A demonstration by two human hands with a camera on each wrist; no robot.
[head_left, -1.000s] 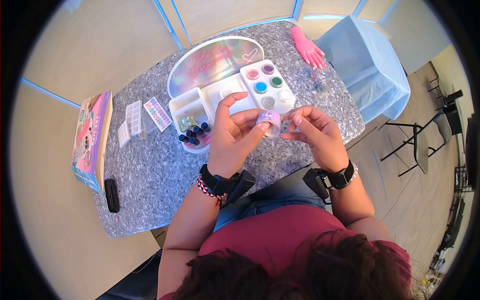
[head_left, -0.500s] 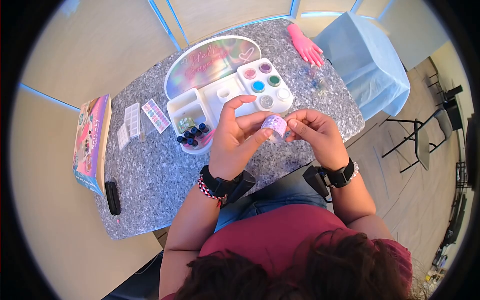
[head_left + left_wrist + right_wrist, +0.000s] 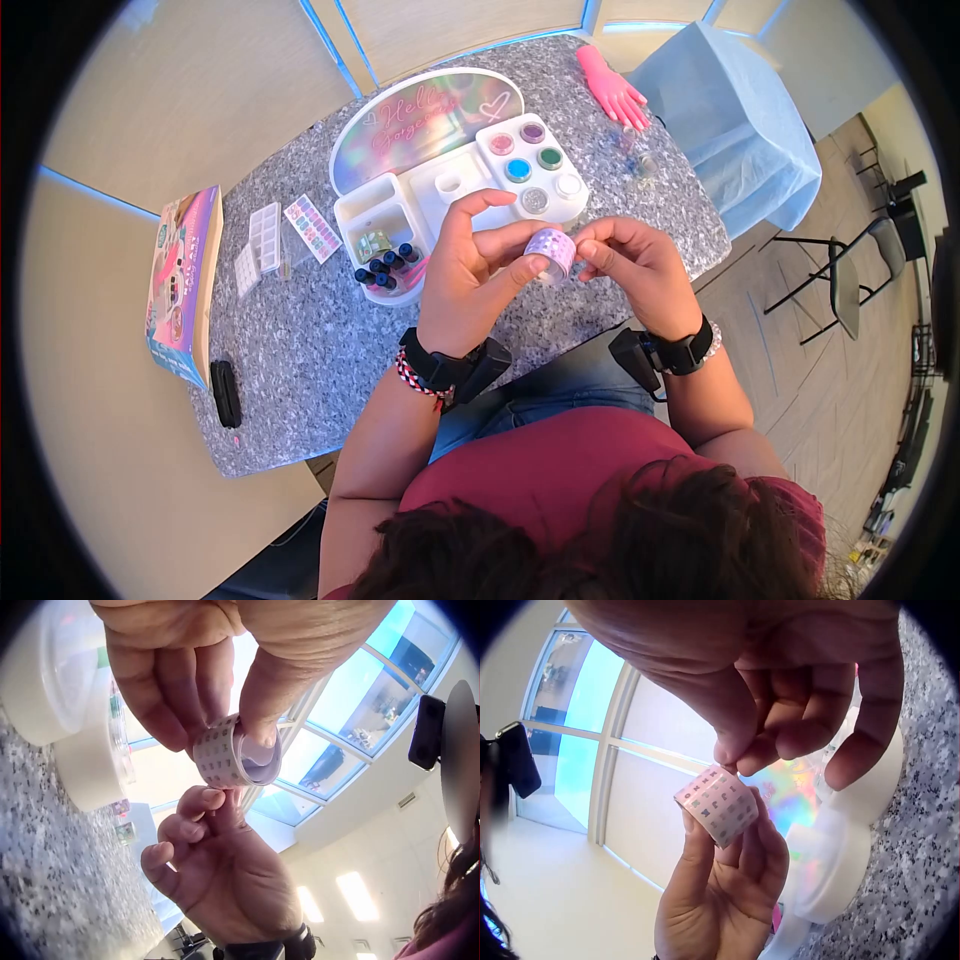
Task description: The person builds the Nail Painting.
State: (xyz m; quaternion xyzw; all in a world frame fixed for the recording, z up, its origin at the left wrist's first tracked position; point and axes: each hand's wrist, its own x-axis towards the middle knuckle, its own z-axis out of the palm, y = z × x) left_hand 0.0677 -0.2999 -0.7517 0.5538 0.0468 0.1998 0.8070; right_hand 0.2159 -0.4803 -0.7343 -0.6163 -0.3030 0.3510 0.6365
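Indoor room, office or community-hall sort, cannot tell which: white ceiling with bright rectangular light panels and small slatted vent; tall white-framed glass windows; brown-grey plank-patterned floor; black-framed folding chair with grey seat beyond grey speckled stone-look table

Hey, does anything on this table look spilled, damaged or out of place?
No clear spill or damage. One small oddity: a lone pink speck lies near the table's edge, by the black case. It looks stray, but is too small to identify.
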